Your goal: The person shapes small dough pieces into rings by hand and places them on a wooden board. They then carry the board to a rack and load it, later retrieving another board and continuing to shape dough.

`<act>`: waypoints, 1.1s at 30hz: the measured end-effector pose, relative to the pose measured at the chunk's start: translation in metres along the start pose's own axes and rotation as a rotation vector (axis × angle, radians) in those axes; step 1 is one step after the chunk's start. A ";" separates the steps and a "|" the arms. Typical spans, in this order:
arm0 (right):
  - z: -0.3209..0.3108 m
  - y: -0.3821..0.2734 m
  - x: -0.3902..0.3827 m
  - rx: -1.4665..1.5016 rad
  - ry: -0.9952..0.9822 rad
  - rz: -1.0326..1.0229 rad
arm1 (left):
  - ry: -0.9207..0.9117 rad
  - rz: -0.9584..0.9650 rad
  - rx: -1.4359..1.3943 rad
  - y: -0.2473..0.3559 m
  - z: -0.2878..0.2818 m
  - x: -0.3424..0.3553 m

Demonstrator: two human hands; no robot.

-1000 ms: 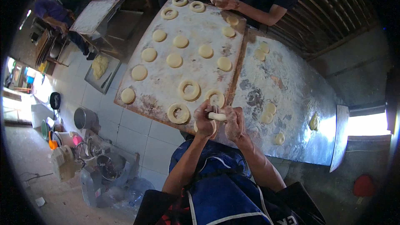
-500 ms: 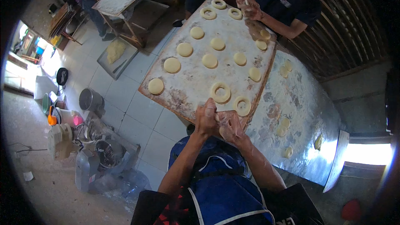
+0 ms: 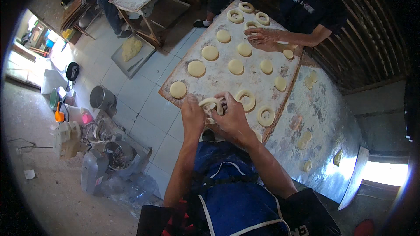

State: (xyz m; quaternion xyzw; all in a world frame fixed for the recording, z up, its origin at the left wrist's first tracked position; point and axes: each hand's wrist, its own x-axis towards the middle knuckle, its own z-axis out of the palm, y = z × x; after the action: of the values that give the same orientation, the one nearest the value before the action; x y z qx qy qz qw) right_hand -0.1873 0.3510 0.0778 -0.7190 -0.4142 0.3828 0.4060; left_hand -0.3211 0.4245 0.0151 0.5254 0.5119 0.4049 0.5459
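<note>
A pale dough ring point(image 3: 211, 100) is held up between my two hands over the near edge of the floured wooden board point(image 3: 218, 84). My left hand point(image 3: 191, 114) grips the ring's left side. Curled around its right side, with fingers at the hole, is my right hand point(image 3: 232, 116). Just right of my hands lie a dough ring point(image 3: 252, 100) and another dough ring point(image 3: 271, 114), with part of one more by my right forearm. Flat round dough discs, such as the dough disc point(image 3: 178, 89) beyond my left hand, are spread over the board.
Across the board, a co-worker's hand point(image 3: 263, 37) rests at a far dough ring. A floured metal table point(image 3: 284, 142) with dough scraps adjoins on the right. On the floor at left are a tray of dough point(image 3: 131, 49), a metal pot point(image 3: 101, 98) and mixer equipment point(image 3: 92, 170).
My hands have moved slightly left and apart, and a dough ring now shows between them. The co-worker has lowered one hand to the board. The whole view has shifted a little.
</note>
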 end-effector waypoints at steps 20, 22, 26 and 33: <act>-0.073 0.057 0.150 -0.475 0.173 0.145 | 0.333 0.546 1.467 -0.021 -0.043 0.082; -0.072 0.058 0.139 -0.485 0.187 -0.057 | 0.057 0.702 1.435 -0.019 -0.052 0.097; -0.085 0.078 0.066 -0.096 0.173 -0.232 | -0.158 0.427 0.991 0.002 -0.044 0.079; -0.246 0.195 -0.178 -0.258 0.786 0.045 | -0.418 0.325 0.444 0.062 0.064 -0.029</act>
State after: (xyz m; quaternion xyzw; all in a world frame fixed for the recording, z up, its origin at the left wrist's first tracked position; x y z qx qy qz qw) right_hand 0.0219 0.0605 0.0326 -0.8644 -0.2566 0.0329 0.4312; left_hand -0.2569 0.3936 0.0749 0.7777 0.3741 0.2490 0.4396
